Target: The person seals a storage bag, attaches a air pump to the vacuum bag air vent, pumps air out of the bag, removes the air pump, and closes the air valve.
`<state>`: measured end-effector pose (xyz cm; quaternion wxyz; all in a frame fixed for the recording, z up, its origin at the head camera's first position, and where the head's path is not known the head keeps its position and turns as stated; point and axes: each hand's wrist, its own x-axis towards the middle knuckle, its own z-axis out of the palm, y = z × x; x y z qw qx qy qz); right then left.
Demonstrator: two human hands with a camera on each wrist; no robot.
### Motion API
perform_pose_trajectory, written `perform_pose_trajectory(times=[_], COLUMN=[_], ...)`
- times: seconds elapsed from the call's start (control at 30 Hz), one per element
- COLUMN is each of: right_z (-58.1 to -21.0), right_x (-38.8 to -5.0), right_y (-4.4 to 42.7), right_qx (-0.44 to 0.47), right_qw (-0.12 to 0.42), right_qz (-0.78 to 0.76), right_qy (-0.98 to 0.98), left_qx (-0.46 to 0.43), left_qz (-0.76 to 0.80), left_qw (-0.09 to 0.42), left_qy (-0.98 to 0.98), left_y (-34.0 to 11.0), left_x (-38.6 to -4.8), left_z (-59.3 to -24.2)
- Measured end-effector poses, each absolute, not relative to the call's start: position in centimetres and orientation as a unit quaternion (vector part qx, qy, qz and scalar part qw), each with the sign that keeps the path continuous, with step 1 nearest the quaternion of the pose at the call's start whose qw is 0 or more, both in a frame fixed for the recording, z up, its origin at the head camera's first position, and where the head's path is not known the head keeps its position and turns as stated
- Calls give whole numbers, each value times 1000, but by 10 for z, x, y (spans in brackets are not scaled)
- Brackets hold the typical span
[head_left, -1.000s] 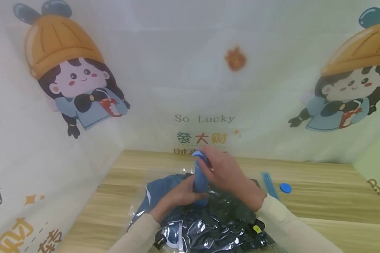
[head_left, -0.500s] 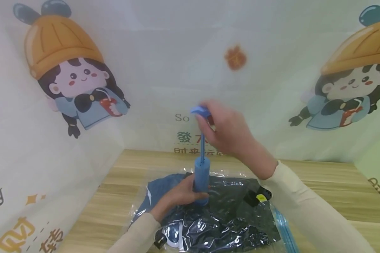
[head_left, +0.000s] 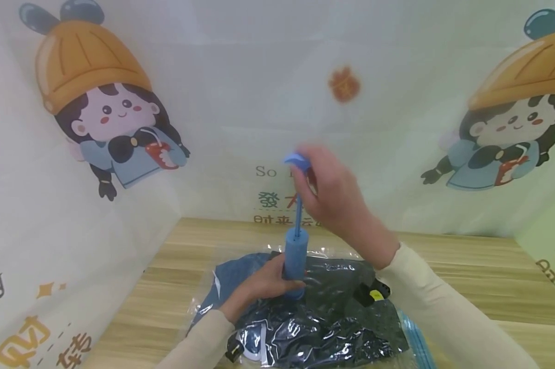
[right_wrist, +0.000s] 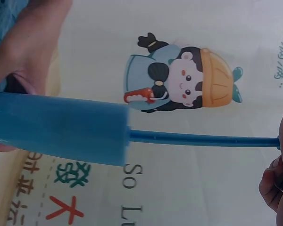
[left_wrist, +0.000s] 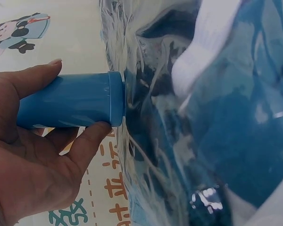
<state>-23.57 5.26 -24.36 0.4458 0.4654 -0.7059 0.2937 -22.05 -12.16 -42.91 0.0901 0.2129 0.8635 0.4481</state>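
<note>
A blue hand pump (head_left: 296, 256) stands upright on a clear plastic bag (head_left: 342, 292) holding dark and blue cloth. My left hand (head_left: 265, 279) grips the lower part of its barrel; in the left wrist view the barrel's rimmed end (left_wrist: 115, 99) meets the plastic between thumb and fingers. Above, my right hand (head_left: 330, 189) grips the blue handle (head_left: 297, 161), with the thin rod (head_left: 298, 215) drawn out of the barrel. The right wrist view shows the rod (right_wrist: 203, 139) at length, my right fingers (right_wrist: 273, 186) curled at its end.
The bag lies on a wood-grain table (head_left: 166, 287). A blue strip (head_left: 416, 338) runs along its right edge, beside my right sleeve. A black clip with a yellow mark (head_left: 376, 295) is on the bag's right part. A printed cloth (head_left: 240, 102) hangs behind.
My right hand has risen from the barrel's top with the handle, baring the rod, and over the last half second has shifted slightly right. My left hand keeps its grip.
</note>
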Motion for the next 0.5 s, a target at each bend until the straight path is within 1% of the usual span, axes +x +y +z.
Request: perform_pose_trajectory(times=[0.33,0.5], right_z=[-306,-331], right_x=[-231,-229], right_y=[51,51], right_qx=[434,425], right_qw=[372,355], right_qz=[296,302], right_qy=[-766,-776], left_qx=[221,237], left_qz=[457,460], left_qw=[91,84], left_qy=[856,851], left_y=[-123,-123], left_x=[-220,-221], left_z=[-430,-429])
